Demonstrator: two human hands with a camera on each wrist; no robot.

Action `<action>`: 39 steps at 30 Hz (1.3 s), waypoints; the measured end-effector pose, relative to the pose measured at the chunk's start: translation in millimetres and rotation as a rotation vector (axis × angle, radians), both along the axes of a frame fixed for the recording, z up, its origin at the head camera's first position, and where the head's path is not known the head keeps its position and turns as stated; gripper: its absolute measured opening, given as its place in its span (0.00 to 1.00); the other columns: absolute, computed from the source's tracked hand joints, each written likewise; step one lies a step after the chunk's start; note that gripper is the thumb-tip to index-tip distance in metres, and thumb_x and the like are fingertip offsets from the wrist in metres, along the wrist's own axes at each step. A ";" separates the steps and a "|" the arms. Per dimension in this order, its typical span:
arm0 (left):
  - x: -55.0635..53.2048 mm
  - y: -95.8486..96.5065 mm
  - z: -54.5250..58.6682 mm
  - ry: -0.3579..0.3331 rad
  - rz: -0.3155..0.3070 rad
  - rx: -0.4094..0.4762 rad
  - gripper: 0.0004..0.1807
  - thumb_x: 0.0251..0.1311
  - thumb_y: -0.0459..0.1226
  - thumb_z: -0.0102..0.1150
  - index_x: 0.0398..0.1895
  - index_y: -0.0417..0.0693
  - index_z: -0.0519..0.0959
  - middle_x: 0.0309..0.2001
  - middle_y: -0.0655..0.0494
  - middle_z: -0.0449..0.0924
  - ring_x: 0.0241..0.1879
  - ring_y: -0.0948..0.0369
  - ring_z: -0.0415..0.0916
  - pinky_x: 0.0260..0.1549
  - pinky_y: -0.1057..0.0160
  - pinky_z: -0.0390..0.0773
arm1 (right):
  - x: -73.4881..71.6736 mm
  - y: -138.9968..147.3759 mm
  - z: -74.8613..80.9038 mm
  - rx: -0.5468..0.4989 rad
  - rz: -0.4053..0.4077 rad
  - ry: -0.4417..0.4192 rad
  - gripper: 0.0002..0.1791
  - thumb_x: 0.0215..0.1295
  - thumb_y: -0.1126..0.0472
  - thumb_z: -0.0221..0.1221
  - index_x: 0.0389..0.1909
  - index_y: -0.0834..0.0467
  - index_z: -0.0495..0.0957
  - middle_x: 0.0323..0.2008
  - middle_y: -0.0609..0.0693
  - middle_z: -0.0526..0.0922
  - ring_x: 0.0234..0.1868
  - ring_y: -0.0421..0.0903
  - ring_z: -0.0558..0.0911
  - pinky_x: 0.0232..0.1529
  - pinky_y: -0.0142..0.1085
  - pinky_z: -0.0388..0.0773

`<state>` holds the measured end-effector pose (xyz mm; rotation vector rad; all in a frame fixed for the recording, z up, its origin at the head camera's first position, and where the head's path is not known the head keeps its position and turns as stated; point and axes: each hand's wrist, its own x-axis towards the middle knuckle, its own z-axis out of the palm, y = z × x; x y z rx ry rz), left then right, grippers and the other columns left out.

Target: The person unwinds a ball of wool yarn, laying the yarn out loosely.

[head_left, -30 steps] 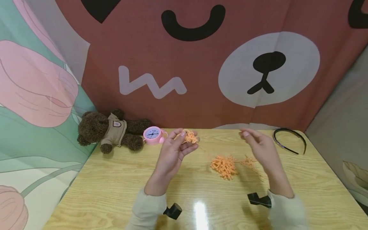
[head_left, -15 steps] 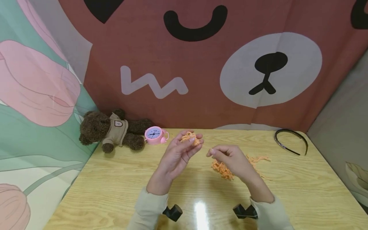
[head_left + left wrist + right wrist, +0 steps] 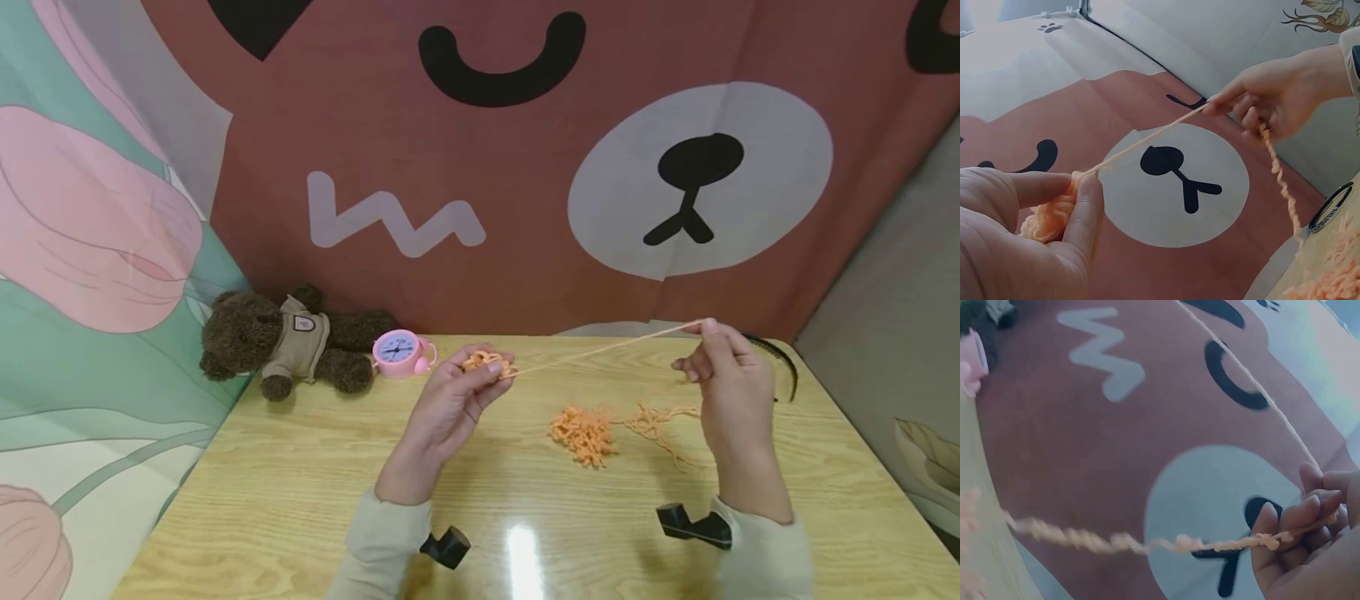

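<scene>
My left hand (image 3: 450,408) pinches a small bundle of orange yarn (image 3: 1054,215) between thumb and fingers. From it a taut strand of yarn (image 3: 611,347) runs up and right to my right hand (image 3: 735,400), which pinches it at thumb and fingertip. A second, crinkled length of yarn (image 3: 1280,181) hangs from the curled lower fingers of the right hand down toward the table. On the tabletop between the hands lies a heap of curly orange yarn (image 3: 583,435), with looser strands (image 3: 654,421) to its right.
A brown teddy bear (image 3: 292,342) lies at the back left beside a pink alarm clock (image 3: 399,353). At the back right a black headband (image 3: 787,367) is partly hidden behind the right hand. A printed cloth (image 3: 525,208) stands behind the wooden table (image 3: 262,500).
The right hand first came in toward the left hand over the yarn heap. Now it is far out to the right, with a strand stretched tight from the left hand's bundle.
</scene>
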<state>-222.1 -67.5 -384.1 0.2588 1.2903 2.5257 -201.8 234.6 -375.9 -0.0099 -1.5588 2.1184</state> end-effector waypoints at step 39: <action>-1.8 -7.4 5.5 0.004 0.185 0.126 0.08 0.73 0.27 0.50 0.40 0.47 0.77 0.40 0.54 0.84 0.41 0.61 0.86 0.48 0.69 0.85 | -15.1 78.5 -35.6 0.489 -0.226 -0.505 0.17 0.77 0.47 0.51 0.54 0.51 0.83 0.30 0.29 0.78 0.28 0.25 0.79 0.30 0.18 0.77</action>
